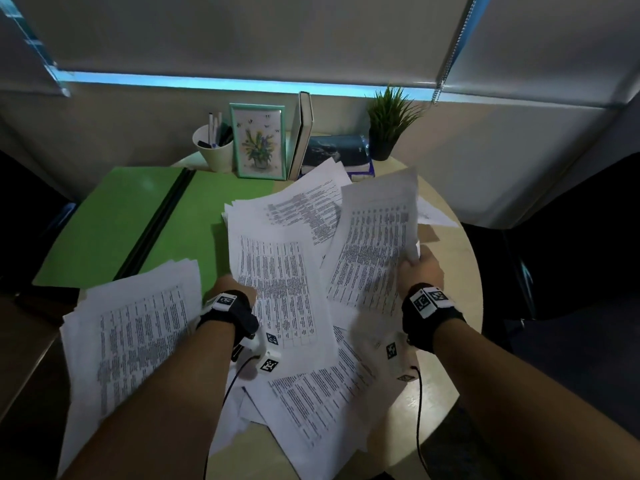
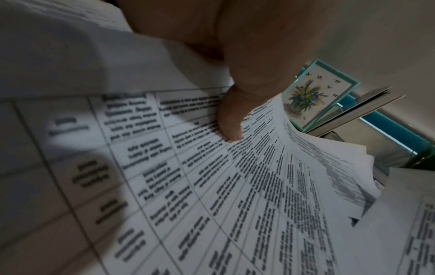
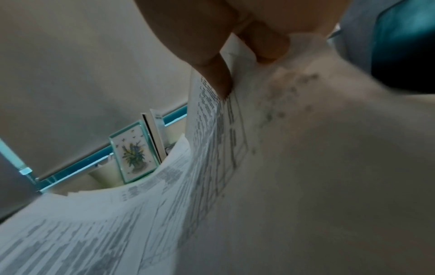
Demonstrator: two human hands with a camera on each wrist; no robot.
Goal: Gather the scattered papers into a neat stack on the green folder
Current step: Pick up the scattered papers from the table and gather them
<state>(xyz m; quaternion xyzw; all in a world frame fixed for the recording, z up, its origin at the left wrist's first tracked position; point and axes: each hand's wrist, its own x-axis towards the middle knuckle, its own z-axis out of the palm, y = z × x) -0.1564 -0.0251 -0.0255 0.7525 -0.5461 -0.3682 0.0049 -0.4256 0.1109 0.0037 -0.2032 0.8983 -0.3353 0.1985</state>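
Nearest you, across the bottom of the head view, your forearms reach over loose printed papers (image 1: 304, 386) fanned across the round table (image 1: 446, 386). Your left hand (image 1: 230, 285) pinches a thick sheaf (image 1: 277, 271) at mid-frame, the thumb (image 2: 229, 119) pressed flat on the top page. Your right hand (image 1: 420, 266) pinches the edge of a lifted sheet (image 1: 374, 244) at centre right, fingers (image 3: 217, 74) curled round it. The green folder (image 1: 114, 220) lies open at the left of the frame, and the far corner of the sheaf overlaps its right-hand leaf.

What could go wrong — the sheaf is fanned, not squared, so pages may slide out of the pinch as you carry it leftward. The lifted sheet is held at one edge only; it sags and could crease, or tear if it snags on the pile. Another wad of papers (image 1: 138, 327) at lower left hangs over the table edge, and your left forearm could sweep it off.

Hard to make out: the fingers under both bundles are hidden, so you cannot tell how many pages each hand holds. The print is blurred. The papers hide part of the books (image 1: 332, 150) at upper centre, beside the picture frame (image 1: 258, 140) and the plant (image 1: 388, 123).
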